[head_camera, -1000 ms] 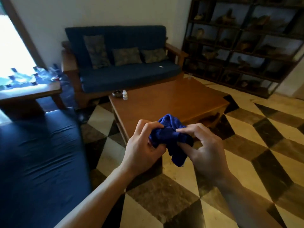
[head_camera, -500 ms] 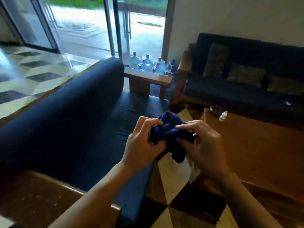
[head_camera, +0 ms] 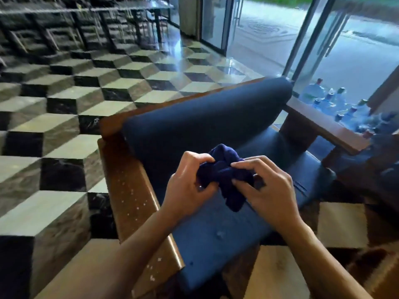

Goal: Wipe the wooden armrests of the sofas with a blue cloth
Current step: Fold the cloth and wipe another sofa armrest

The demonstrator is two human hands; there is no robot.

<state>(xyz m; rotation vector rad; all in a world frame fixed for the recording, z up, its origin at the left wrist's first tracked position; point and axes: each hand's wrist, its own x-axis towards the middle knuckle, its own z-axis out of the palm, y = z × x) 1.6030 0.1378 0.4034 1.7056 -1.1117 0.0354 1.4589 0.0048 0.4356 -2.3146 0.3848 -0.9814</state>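
Cloth [head_camera: 224, 171], dark blue and bunched up, sits between both hands, up in the air over the sofa seat [head_camera: 218, 231]. Left hand [head_camera: 187, 186] has its fingers curled tight around the cloth's left side. Right hand [head_camera: 269, 190] pinches the right side with bent fingers and thumb. One end of the cloth hangs down between the hands. Much of the cloth is hidden inside the fists, so its full shape is hard to tell.

Near armrest [head_camera: 131, 203] is brown wood with small pale specks on it. It runs just left of the left arm, and that arm covers its lower end. Sofa back [head_camera: 205, 121] is a fat dark blue roll. Far armrest [head_camera: 321, 124] lies at the other end. Bottles [head_camera: 336, 104] stand past it by the glass, blurry and partly cut off. Floor [head_camera: 64, 117] has dark and light tiles.
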